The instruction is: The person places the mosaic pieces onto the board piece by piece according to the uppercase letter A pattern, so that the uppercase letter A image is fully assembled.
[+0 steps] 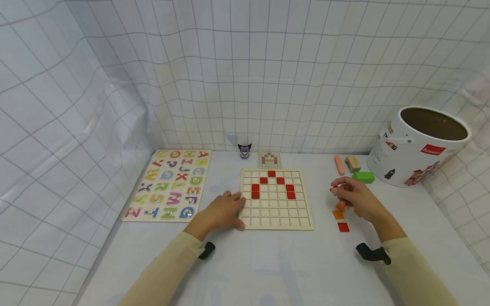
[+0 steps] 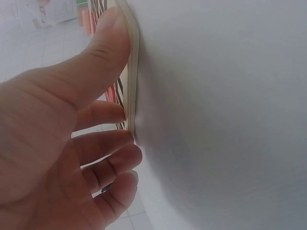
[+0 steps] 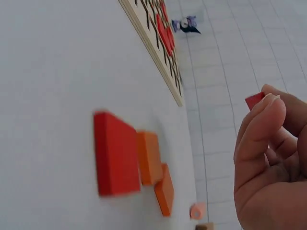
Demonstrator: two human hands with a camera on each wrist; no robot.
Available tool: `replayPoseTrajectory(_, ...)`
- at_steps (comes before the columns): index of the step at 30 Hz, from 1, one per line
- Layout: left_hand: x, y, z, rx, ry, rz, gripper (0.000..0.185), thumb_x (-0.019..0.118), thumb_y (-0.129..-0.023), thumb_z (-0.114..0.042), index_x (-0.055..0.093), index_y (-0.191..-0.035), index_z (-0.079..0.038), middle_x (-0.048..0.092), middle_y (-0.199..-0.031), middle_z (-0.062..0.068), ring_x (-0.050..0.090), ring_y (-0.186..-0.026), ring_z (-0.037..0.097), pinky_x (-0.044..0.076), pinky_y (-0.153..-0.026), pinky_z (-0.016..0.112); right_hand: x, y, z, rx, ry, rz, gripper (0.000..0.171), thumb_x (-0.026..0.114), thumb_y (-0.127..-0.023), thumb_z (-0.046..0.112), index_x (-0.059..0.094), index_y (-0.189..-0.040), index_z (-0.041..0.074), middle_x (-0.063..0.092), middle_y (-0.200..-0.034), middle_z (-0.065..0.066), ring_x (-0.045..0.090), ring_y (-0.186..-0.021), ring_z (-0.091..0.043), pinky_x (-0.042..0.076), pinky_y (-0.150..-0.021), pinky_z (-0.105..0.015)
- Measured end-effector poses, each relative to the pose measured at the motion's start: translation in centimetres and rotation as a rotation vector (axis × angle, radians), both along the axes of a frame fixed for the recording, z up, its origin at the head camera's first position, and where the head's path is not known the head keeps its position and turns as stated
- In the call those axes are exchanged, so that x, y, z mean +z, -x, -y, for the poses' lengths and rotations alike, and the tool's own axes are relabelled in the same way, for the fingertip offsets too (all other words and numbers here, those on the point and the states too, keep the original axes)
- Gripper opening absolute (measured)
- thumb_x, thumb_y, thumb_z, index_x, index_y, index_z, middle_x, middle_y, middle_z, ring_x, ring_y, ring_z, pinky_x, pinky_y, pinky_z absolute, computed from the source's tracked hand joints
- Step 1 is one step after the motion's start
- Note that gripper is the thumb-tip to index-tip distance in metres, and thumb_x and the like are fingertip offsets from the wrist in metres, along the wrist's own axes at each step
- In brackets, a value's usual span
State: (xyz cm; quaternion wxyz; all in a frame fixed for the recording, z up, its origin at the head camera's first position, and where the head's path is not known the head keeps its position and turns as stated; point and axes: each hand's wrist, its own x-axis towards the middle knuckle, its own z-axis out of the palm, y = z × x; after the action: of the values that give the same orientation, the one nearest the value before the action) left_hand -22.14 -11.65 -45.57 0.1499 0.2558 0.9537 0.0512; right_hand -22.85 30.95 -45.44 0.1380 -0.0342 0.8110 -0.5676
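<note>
White surface, gridded backdrop. We count seven red tiles set in grid board (image 1: 276,199) at surface middle — most cells bare. Left hand (image 1: 222,211) flat, steadying board's left edge; right hand (image 1: 356,197) pinches red tile (image 3: 254,100) over loose tiles (image 1: 340,216) — right of board.

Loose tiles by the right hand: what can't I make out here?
- Orange tiles, head view: partly hidden under the right hand, count unclear.
- Pinched red tile, right wrist view: only a corner shows past the fingertips.
- Pattern card, head view: too small to read.
</note>
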Motion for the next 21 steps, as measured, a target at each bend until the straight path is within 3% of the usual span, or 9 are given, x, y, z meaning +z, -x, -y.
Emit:
replayPoseTrajectory(4,0.0,0.0,0.0,-0.002,-0.002,-0.005,0.088,0.083,-0.08,-0.051,0.051,-0.15,-0.009,0.043,-0.159,0.012,0.045,-0.136,0.035,0.041,-0.111,0.052,-0.7,0.4,2.6,-0.002,0.066,0.054,0.045,0.069,-0.099,0.023,0.051,-0.131,-0.003,0.06,-0.09,-0.013,0.059,-0.071,-0.016,0.056,-0.065,-0.025)
replayPoseTrajectory(12,0.0,0.0,0.0,-0.001,0.002,-0.016,0.087,0.084,-0.079,-0.051,0.052,-0.149,-0.009,0.044,-0.158,0.012,0.046,-0.135,0.034,0.042,-0.111,0.051,-1.7,0.7,6.6,0.107,0.102,0.096,0.047,0.073,-0.094,0.011,0.05,-0.132,-0.003,0.064,-0.088,-0.01,0.066,-0.073,-0.017,0.059,-0.068,-0.027)
replayPoseTrajectory(21,-0.1,0.0,0.0,-0.012,0.006,-0.02,0.087,0.083,-0.08,-0.051,0.052,-0.149,-0.009,0.044,-0.158,0.012,0.046,-0.136,0.034,0.042,-0.11,0.051,-2.5,0.9,8.9,0.157,0.026,0.086,0.037,0.072,-0.092,0.007,0.052,-0.123,-0.001,0.06,-0.084,-0.011,0.061,-0.066,-0.019,0.056,-0.063,-0.026)
